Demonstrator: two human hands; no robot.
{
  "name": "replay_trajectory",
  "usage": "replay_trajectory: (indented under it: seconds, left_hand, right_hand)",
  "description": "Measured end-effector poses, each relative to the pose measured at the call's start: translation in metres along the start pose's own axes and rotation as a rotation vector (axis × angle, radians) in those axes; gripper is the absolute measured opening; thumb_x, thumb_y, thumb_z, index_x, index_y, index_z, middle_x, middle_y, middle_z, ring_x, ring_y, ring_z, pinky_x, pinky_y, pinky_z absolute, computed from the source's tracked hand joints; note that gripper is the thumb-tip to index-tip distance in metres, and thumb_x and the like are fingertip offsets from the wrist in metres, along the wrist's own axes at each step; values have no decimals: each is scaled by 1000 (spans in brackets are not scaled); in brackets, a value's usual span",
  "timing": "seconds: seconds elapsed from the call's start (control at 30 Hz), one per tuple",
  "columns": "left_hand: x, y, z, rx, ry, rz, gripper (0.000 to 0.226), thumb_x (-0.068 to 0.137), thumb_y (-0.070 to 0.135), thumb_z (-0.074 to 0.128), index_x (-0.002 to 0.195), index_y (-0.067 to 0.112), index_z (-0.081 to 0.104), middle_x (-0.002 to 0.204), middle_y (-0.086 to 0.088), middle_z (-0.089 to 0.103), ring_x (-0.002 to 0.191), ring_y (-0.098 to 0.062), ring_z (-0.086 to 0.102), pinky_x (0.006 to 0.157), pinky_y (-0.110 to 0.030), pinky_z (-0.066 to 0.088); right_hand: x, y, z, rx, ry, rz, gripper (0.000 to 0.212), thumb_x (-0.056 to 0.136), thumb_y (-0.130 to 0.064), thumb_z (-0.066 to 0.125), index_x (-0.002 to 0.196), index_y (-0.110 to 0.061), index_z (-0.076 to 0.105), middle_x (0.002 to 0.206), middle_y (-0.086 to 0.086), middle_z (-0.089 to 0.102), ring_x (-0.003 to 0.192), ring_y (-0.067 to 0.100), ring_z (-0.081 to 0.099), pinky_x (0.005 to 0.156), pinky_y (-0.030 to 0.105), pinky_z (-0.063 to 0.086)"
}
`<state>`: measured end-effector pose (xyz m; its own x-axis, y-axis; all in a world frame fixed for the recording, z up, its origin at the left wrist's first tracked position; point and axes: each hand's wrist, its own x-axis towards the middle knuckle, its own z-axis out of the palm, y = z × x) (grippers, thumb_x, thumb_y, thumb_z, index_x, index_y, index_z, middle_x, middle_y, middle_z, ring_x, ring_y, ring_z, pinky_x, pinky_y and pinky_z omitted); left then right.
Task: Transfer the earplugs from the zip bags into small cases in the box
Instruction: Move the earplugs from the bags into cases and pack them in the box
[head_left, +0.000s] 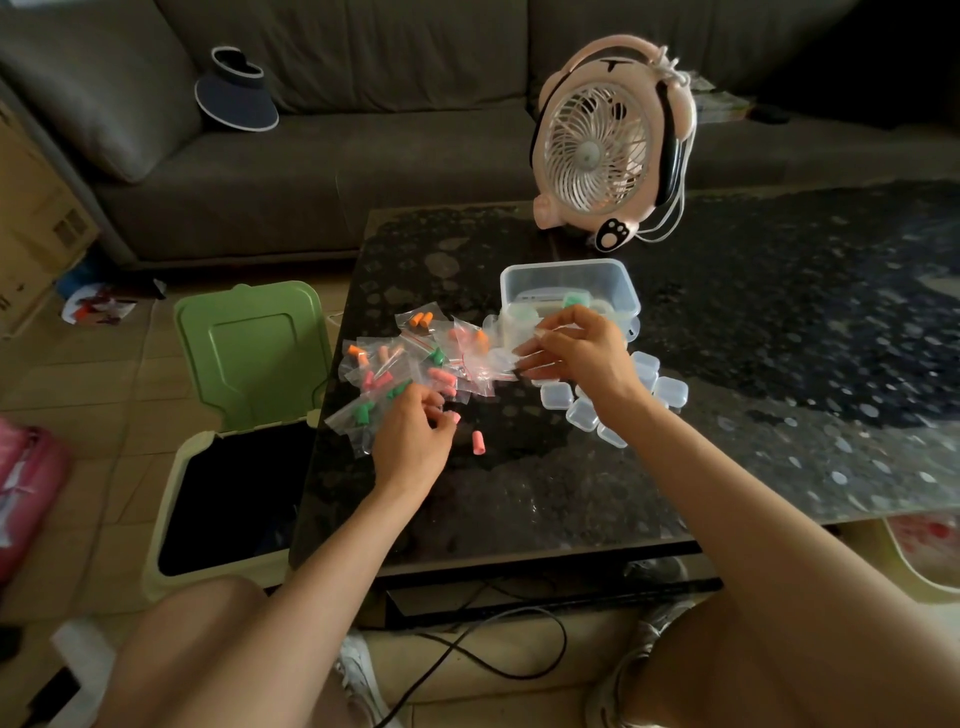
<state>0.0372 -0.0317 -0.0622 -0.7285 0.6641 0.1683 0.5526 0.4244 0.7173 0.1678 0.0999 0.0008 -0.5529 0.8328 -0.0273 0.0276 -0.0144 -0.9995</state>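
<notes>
above the bare knees (208, 649) at bottom, the left hand (413, 441) pinches a pink earplug (451, 418) beside its loose twin (478, 443), the right hand (582, 358) pinches a seemingly empty zip bag (511, 348); next likely needs an open small case (556, 397).

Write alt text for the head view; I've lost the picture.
Over a dark table, the left hand pinches a pink earplug beside a pile of zip bags, while the right hand grips a clear zip bag. A second pink earplug lies loose; small cases and a clear box sit near that hand.

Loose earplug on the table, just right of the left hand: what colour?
The loose earplug is pink; the head view, the only one, shows it clearly.
</notes>
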Motion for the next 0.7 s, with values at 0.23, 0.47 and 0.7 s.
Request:
replay_trajectory:
  seconds: [0.23,0.47,0.7]
  left_hand:
    - [3,-5,2,-5,-36,-11,18,86,22,68,96,12,58,86,6,57,75,-6,53,55,-11,34]
    - [2,-3,5,-16,-67,4,13,87,18,65,96,11,59,90,3,59,80,-11,57,57,-14,38]
    - [-2,-4,2,279,-57,69,31,89,31,61,114,15,54,117,-2,51,94,-11,54,64,-19,39]
  right_hand:
    - [14,28,-3,-904,-2,-46,33,86,-10,60,118,-16,57,105,8,66,99,26,59,81,34,49]
    - [11,40,-6,-1450,-72,-145,34,90,-15,48,123,-20,57,121,11,56,116,30,44,90,35,37]
    - [5,22,0,-1041,-134,-45,37,84,-26,65,120,-22,59,110,3,55,104,23,56,82,33,50]
